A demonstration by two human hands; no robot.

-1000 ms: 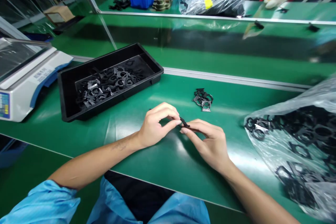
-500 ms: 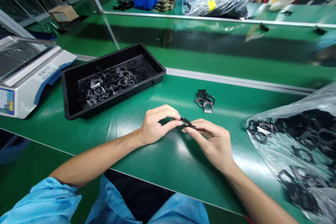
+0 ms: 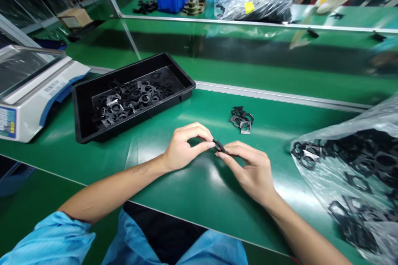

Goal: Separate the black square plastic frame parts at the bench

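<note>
Both ends of the black part (image 3: 220,146) are covered by fingertips, so its full outline cannot be made out; only a short middle stretch is left exposed. Some fingers of the right hand (image 3: 253,169) are partly hidden behind its thumb and index finger. The clear plastic bag (image 3: 323,186) is cut off by the right edge, and its dark contents are blurred by the film. The scale (image 3: 31,109) is cut off at the left, its panel print too small to be read.

The part is seen as thin, dark and nearly edge-on, tilted down toward the right. It is held above the green table (image 3: 192,198), between the hands and near a small pile of parts (image 3: 238,120). Its left end is pinched between the thumb and index finger of the left hand (image 3: 188,148); its right end is pinched by the right thumb and fingers.
</note>
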